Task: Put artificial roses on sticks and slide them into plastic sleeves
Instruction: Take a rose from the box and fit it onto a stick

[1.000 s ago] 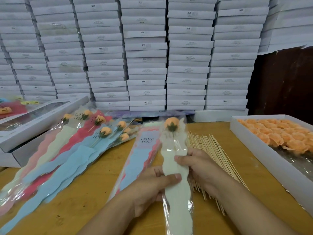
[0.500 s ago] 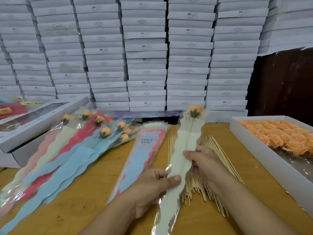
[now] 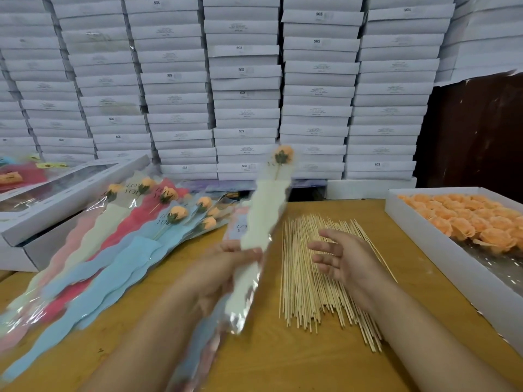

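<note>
Table (image 3: 268, 360): sleeved rose (image 3: 283, 154) tilted, bloom up-right.

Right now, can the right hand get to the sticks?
Probably yes: the right hand hovers open right over the pile of sticks, holding nothing, with nothing between them.

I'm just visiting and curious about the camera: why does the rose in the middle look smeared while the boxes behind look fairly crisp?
Head view: the cream sleeved rose and the left hand gripping it are motion-blurred; the stacked white boxes, sticks and open right hand stay sharper. The wide lens bows the box stacks, and glare glints on the sleeve's clear plastic tail.
</note>
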